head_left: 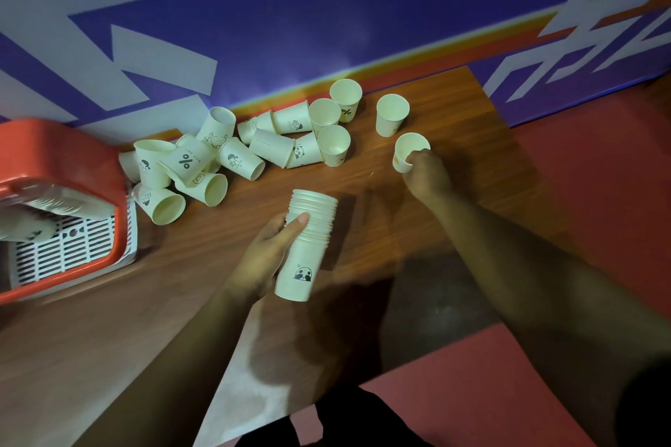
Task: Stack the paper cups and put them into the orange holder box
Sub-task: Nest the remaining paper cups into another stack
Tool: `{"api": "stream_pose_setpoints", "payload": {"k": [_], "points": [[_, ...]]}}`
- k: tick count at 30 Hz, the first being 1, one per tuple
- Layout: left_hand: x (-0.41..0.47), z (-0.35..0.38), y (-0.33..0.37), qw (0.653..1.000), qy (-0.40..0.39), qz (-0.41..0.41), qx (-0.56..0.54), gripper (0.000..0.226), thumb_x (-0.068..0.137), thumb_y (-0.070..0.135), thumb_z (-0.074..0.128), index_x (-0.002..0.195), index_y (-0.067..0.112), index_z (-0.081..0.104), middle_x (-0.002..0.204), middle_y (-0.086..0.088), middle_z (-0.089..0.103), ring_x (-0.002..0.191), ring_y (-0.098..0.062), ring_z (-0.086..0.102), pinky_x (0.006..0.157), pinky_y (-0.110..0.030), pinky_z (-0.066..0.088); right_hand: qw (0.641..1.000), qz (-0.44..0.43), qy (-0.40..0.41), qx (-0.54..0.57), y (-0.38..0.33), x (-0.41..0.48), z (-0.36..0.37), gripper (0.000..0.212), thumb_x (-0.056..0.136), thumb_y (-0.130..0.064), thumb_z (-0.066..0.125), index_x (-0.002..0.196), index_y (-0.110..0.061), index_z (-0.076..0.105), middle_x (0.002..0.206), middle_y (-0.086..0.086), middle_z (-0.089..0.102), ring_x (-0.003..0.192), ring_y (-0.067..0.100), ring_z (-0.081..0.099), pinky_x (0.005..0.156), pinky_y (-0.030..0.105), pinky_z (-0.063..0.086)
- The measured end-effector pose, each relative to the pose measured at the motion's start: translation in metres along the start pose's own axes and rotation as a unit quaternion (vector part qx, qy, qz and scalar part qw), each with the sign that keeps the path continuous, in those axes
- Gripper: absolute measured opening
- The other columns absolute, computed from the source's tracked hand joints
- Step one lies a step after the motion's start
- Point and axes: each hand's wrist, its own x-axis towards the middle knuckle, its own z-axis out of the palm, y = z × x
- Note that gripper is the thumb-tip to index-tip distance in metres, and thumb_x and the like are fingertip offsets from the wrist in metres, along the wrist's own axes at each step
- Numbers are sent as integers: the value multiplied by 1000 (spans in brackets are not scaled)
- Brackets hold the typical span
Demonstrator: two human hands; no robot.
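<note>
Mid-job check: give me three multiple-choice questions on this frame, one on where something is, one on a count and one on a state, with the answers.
1. Where does the orange holder box sit?
A. At the left end of the table, by the wall
B. Between the two hands
C. On the floor at the right

2. How many cups does the right hand hold?
A. None
B. One
C. A tall stack

3. What is the state of the nested stack?
A. Lying loose on the floor
B. Gripped by the left hand
C. Already in the box

Answers:
1 A: the box shows at the frame's left edge, against the blue wall.
2 B: its fingers pinch the rim of a single cup.
3 B: the thumb and fingers curl round the stack just below its rims.
</note>
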Motion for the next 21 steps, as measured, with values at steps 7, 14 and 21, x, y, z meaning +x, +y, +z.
{"api": "stream_pose_setpoints", "payload": {"k": [7, 14, 21], "points": [[6, -5, 2, 999, 19, -2, 41, 54, 85, 50, 71, 126, 16, 62, 119, -17, 71, 111, -41, 67, 98, -56, 52, 990, 24, 11, 140, -11, -9, -11, 10, 89, -16, 68, 94, -8, 73, 104, 8, 71, 97, 22, 66, 76, 28, 51], [9, -12, 7, 995, 4, 9, 101, 67, 74, 58, 80, 125, 18, 63, 114, -11, 75, 102, -34, 73, 94, -56, 56, 877, 23, -107, 468, -73, -57, -43, 7, 88, -14, 70, 93, -16, 74, 92, -3, 72, 86, 5, 65, 72, 15, 50], [4, -28, 10, 996, -26, 28, 80, 63, 78, 44, 81, 132, 17, 61, 123, -16, 69, 107, -41, 69, 89, -52, 57, 884, -112, -248, 381, -108, -83, -39, 7, 85, -8, 72, 90, -13, 74, 84, -1, 70, 76, 5, 60, 71, 14, 49]]}}
